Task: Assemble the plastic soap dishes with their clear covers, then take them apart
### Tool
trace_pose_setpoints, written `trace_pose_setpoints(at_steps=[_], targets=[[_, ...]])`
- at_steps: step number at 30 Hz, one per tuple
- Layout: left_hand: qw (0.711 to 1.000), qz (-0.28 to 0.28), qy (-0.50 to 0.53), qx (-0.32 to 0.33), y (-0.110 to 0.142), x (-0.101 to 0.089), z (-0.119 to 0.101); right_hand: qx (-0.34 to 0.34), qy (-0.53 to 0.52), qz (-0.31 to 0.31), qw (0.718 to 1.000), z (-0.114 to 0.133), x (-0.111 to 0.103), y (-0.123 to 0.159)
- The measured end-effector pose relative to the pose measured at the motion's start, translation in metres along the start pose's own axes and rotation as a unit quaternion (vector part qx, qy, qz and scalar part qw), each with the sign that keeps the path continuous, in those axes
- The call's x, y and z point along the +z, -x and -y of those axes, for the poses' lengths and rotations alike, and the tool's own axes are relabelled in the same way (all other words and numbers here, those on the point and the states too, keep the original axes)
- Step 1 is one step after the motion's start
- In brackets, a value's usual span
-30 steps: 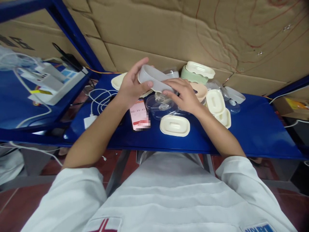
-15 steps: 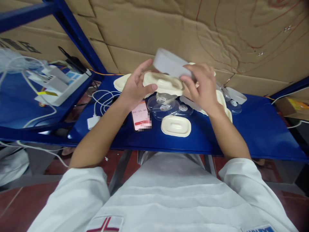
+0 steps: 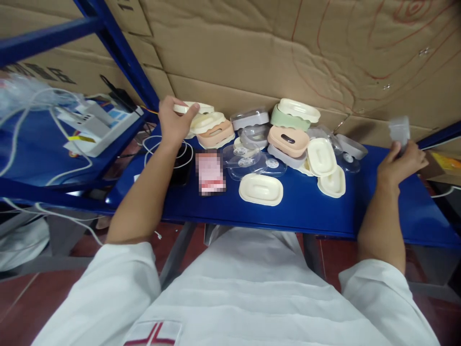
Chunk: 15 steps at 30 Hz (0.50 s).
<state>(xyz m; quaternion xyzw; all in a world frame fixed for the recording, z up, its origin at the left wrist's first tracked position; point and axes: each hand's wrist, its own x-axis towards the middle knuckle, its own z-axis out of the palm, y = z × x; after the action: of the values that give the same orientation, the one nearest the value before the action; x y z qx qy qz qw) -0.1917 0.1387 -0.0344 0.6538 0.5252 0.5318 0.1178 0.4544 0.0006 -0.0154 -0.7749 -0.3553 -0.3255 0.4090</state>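
My left hand (image 3: 175,121) is closed round a cream soap-dish tray (image 3: 205,108) at the back left. It is over or beside a stack with another cream tray (image 3: 212,122) and a peach soap-dish base (image 3: 218,136). Far to the right, raised above the bench, my right hand (image 3: 403,163) grips a grey soap-dish base (image 3: 399,129), blurred by motion. Between the hands are clear lids (image 3: 240,166) with round stickers, a green base (image 3: 286,118), a second peach base (image 3: 288,140) and several cream trays (image 3: 261,189).
A phone (image 3: 210,173) and a white cable (image 3: 147,143) lie left of the lids on the blue bench (image 3: 201,209). A power strip (image 3: 104,134) stands on the left shelf. Cardboard (image 3: 230,53) walls the back. An open carton (image 3: 441,166) is at the far right.
My hands have moved apart from the middle. The left has carried the cream tray to the back-left stack; the right has swung the grey base far to the right.
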Motion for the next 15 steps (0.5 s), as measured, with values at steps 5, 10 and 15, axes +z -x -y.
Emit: trace_pose_setpoints(at_steps=[5,10,15], targets=[[0.997,-0.035,-0.036,-0.057,0.004,0.004,-0.001,0.079,0.077,0.048,0.993,-0.024,0.021,0.003],[0.999,-0.011,-0.027,-0.035,0.01,0.012,-0.014,0.135,0.09,0.095,0.982,-0.03,0.035,0.011],[0.999,0.023,-0.028,0.009,0.021,0.02,-0.017,0.097,-0.001,0.12,0.988,-0.036,0.042,0.018]])
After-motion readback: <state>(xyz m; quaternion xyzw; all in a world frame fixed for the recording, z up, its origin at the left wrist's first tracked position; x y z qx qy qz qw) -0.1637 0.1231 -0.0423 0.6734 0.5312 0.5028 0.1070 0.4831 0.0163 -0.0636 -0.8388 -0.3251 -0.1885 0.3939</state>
